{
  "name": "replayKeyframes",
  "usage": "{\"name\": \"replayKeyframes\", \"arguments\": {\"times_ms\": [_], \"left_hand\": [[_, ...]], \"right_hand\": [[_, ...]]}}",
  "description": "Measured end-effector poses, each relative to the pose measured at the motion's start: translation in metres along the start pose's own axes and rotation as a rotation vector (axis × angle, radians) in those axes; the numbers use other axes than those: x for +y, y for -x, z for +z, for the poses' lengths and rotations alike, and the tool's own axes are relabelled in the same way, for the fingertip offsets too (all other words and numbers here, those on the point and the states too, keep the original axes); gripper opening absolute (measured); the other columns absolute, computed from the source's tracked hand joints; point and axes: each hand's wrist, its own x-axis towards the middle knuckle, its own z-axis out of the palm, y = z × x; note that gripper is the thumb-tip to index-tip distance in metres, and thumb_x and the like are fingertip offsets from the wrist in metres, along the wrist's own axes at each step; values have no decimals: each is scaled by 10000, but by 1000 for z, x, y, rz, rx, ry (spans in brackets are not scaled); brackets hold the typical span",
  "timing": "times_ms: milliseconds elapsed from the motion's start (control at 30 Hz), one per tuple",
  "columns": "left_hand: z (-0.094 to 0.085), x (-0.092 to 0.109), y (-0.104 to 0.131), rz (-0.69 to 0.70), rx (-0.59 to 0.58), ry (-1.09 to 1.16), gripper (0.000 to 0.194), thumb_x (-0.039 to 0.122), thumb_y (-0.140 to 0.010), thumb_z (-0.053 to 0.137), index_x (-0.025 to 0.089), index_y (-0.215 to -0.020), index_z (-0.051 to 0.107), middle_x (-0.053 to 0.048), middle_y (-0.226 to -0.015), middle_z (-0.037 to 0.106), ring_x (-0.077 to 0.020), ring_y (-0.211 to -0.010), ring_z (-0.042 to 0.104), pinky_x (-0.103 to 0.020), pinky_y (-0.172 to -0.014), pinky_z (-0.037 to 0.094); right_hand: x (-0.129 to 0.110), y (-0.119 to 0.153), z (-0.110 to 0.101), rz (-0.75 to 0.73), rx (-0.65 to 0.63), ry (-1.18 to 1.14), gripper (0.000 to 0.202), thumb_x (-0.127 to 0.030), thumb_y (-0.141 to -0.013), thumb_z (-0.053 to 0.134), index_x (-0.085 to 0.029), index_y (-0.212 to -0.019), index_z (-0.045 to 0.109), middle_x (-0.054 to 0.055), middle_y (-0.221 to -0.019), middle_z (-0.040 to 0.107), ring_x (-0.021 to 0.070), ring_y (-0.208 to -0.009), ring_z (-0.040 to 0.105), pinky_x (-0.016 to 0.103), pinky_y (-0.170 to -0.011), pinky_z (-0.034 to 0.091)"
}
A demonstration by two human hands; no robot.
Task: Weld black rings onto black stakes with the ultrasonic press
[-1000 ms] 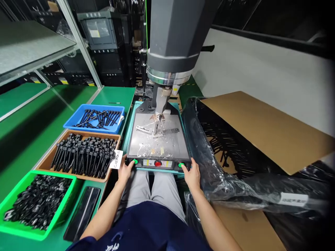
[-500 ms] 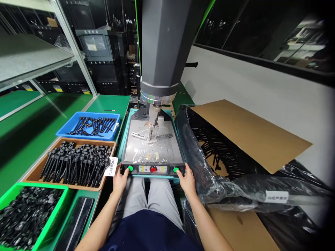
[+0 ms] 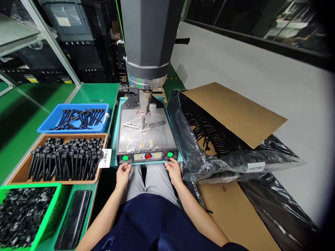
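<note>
white tag (image 3: 105,158) (writing unreadable) on brown tray (image 3: 15,176)

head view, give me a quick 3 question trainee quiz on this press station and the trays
1. Multiple choice: which tray sits farthest from the person? A green, B brown, C blue.
2. True or false: the left hand is pressing the red button.
3. Fill in: the right hand rests just below the ____ button on the press's front panel.

Key: 1 C, the blue tray lies beyond the brown tray and green tray. 2 False, it is at the panel's lower edge near the left green button. 3 green.
</note>
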Motion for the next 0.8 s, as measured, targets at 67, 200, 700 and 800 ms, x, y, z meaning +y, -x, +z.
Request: {"name": "replayKeyframes", "arguments": {"times_ms": [67,200,700,800], "left_hand": [[2,6,0,-66,-50,68,547,419,-596,815,147,-1019,598,-12,-790,651,-118,-679,627,-268,-678,494],[-3,18,4,-97,-186,104,478,407,-572,825,153,-930,636,53,-640,571,-80,-550,528,-236,-601,435],[-36,19,42,-169,-311,176,281,393,-679,760,165,-717,600,-68,-884,674,-180,-798,658,-264,-680,499],[-29,3,38,-227,-173,163,424,506,-674,767,153,-879,652,-134,-1103,659,-231,-995,644,-305,-798,517]], "right_hand": [[-4,1,1,56,-74,-53,527,-504,-617,750,-179,-1007,606,-14,-688,625,168,-633,592,280,-587,459],[-14,3,-4,69,-132,-62,376,-490,-583,780,-176,-711,617,-20,-636,601,150,-608,550,269,-586,426],[-41,54,-18,129,-323,-273,368,-467,-701,788,-210,-752,530,-64,-519,526,89,-379,438,199,-370,347],[-47,64,-18,176,-329,-310,406,-491,-677,803,-210,-769,524,-75,-512,506,72,-372,390,190,-347,344]]}}
